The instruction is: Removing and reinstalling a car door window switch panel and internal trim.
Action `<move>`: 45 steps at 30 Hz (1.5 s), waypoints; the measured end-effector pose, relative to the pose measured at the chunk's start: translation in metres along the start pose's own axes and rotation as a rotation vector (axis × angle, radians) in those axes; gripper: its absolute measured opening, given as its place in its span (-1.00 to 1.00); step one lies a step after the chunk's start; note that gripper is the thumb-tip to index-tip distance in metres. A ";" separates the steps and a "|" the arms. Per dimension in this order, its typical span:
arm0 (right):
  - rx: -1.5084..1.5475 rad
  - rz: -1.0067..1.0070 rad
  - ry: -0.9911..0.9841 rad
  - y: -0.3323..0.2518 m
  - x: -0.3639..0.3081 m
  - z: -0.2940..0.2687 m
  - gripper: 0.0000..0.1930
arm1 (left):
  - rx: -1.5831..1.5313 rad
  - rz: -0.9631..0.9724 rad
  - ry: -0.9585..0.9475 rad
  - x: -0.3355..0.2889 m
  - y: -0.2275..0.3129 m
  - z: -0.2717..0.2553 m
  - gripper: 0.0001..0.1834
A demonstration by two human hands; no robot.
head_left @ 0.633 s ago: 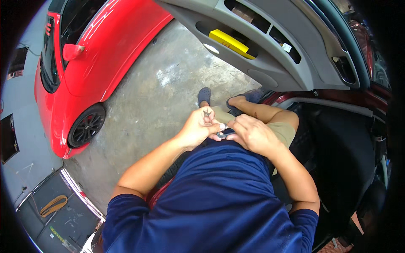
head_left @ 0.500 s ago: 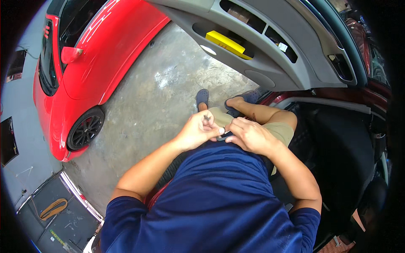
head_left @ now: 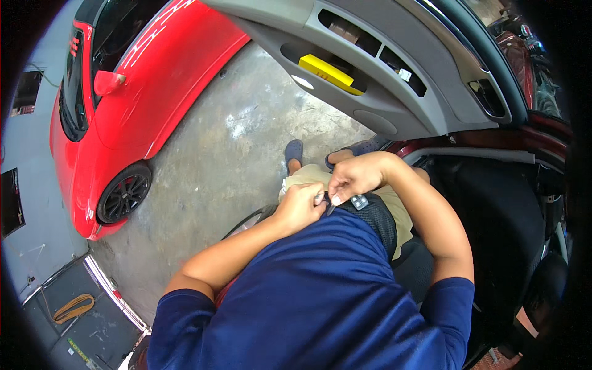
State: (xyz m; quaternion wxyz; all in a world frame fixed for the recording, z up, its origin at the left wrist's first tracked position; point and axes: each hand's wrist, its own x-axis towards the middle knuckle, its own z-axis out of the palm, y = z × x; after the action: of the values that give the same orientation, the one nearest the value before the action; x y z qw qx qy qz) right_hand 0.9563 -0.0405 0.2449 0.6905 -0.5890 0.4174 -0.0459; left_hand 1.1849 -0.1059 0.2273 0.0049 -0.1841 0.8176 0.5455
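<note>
Vehicle garage: red car (head_left: 126, 120), stained concrete floor (head_left: 213, 157)

Head-worn fisheye, facing steeply down over shirt (head_left: 302, 290); fingers (head_left: 338, 184) close, floor (head_left: 203, 160) beyond.

We see yellow-green lettering (head_left: 81, 349) running across the dark panel (head_left: 114, 327) at lower left, with a small pale label (head_left: 70, 352) just beside it (too small for us to make out). On the yellow box (head_left: 340, 78) in the door pocket (head_left: 288, 52), we find a few darker marks (head_left: 323, 74), too blurred for us to read as letters or numbers.
</note>
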 end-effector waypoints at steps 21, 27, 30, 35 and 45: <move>0.702 -0.390 0.117 0.052 0.036 0.036 -0.67 | -0.222 -0.008 0.248 -0.019 -0.007 -0.008 -0.61; 0.664 -0.400 0.122 0.047 0.043 0.040 -0.71 | -0.167 -0.136 0.158 -0.025 -0.002 -0.017 -0.59; 0.656 -0.354 0.147 0.040 0.041 0.042 -0.73 | -0.260 -0.155 0.140 -0.027 -0.002 -0.019 -0.59; 0.679 -0.316 0.181 0.053 0.046 0.044 -0.72 | -0.239 -0.054 0.154 -0.033 -0.008 -0.019 -0.59; 0.400 0.003 0.737 0.069 -0.007 0.046 -0.53 | -0.069 0.132 0.214 -0.008 0.008 -0.046 -0.63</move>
State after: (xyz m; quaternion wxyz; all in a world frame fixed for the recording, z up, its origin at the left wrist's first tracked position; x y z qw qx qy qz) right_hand 0.9510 0.0199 0.1878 0.5957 -0.3870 0.6203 -0.3326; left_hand 1.1986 -0.1421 0.2548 -0.1246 -0.1873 0.8045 0.5498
